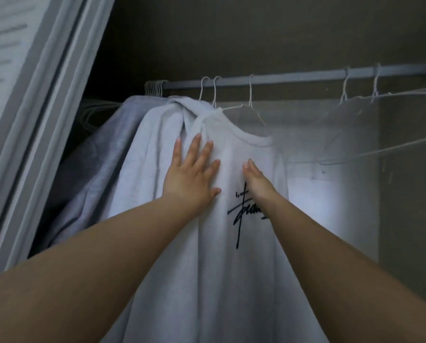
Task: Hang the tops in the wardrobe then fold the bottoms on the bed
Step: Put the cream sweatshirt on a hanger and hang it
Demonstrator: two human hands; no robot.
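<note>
So the wardrobe (231, 33) was open with the rail (293, 76) running across it, and the white top (219, 256) with the black scribble print already hung there on a wire hanger (250, 105), just beside a grey top (100, 157). It looked soft, light and floppy to me, so I'd grab it by the shoulders near the hanger. My left hand (192, 174) lay flat and spread on its left shoulder, holding nothing, while my right hand (256, 179) rested edge-on against the chest, fingers straight, nothing gripped.

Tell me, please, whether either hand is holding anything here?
Nothing is held: the left hand lies flat, fingers spread, on the white top; the right hand rests against its chest.
</note>
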